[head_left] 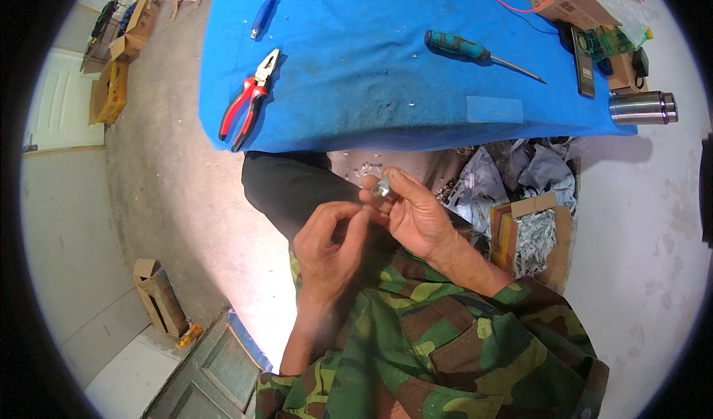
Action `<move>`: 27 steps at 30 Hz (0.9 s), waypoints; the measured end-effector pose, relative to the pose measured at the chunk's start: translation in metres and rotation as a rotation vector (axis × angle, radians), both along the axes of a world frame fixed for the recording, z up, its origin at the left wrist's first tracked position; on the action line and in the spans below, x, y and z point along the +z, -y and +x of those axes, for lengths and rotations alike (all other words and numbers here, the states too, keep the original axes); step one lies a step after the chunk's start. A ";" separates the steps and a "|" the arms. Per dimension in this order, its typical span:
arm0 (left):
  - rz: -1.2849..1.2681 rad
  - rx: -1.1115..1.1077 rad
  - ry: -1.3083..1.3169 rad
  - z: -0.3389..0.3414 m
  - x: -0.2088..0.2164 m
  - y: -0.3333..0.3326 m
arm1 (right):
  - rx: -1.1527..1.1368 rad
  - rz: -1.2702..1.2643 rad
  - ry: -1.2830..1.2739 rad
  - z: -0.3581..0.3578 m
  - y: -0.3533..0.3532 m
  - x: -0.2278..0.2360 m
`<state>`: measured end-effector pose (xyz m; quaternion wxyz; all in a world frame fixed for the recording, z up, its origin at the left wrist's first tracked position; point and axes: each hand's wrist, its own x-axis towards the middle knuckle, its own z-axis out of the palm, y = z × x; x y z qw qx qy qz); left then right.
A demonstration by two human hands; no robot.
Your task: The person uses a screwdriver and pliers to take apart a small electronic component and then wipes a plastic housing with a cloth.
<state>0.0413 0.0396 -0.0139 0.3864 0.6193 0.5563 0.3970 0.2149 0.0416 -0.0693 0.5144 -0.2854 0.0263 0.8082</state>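
Over my lap, below the table's front edge, my right hand (pixel 417 218) pinches a small shiny metal piece (pixel 382 188) between thumb and fingers. Its exact kind is too small to make out. Just left of it, my left hand (pixel 330 244) is closed, thumb tip pressed to the index finger; whatever may be between them is hidden. The two hands nearly meet near the left fingertips. On the blue-covered table (pixel 342 85) lie red-and-black pliers (pixel 250 101), a teal-handled screwdriver (pixel 479 53) and a blue-handled screwdriver (pixel 264 15).
A steel flask (pixel 643 108) and a dark phone-like slab (pixel 582 63) are at the table's right end, by cardboard boxes (pixel 575 7). Below stands an open box of silvery pieces (pixel 535 241) beside grey plastic bags (pixel 479 185). A narrow carton (pixel 160 296) stands at floor left.
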 end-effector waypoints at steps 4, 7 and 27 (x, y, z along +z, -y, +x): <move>-0.084 0.029 -0.037 -0.002 -0.001 0.003 | 0.003 -0.009 0.025 -0.002 -0.001 -0.007; -0.123 0.029 -0.044 -0.005 -0.011 0.007 | 0.000 -0.041 0.146 0.003 0.000 -0.013; -0.204 -0.233 -0.175 0.038 -0.029 -0.023 | -0.262 -0.505 0.613 0.154 0.096 -0.120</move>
